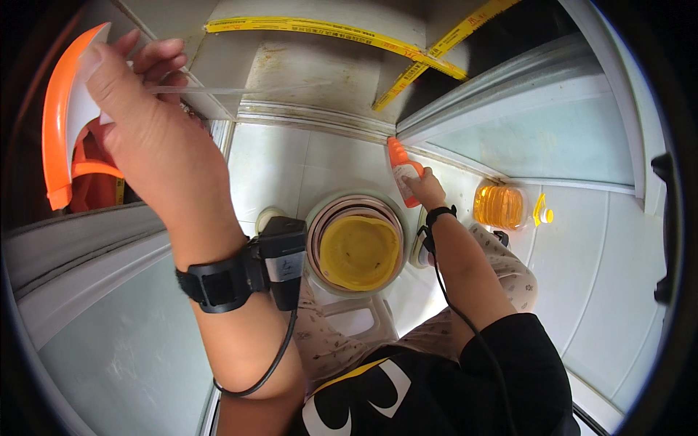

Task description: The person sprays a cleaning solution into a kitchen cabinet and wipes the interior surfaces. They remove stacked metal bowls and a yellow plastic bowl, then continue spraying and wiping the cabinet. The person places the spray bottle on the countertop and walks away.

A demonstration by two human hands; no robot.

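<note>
My left hand (158, 120) is raised close to the camera at the upper left, its fingers closed around an orange and white trigger spray head (57, 125). From that head a thin translucent dip tube (240, 90) sticks out to the right, in front of the cabinet. My right hand (428, 188) reaches down and grips an orange plastic bottle (404, 177) with a white label, near the corner of the cabinet's bottom track. Spray head and bottle are apart. Each wrist wears a black strap with a cabled device.
Nested basins, a yellow one (360, 253) on top, stand between my knees. A large bottle of golden oil (499, 207) is on the right. Yellow printed strips (305, 27) edge the cabinet shelves. Frosted sliding panels (540, 128) flank me. A pale plastic stool (354, 319) is below.
</note>
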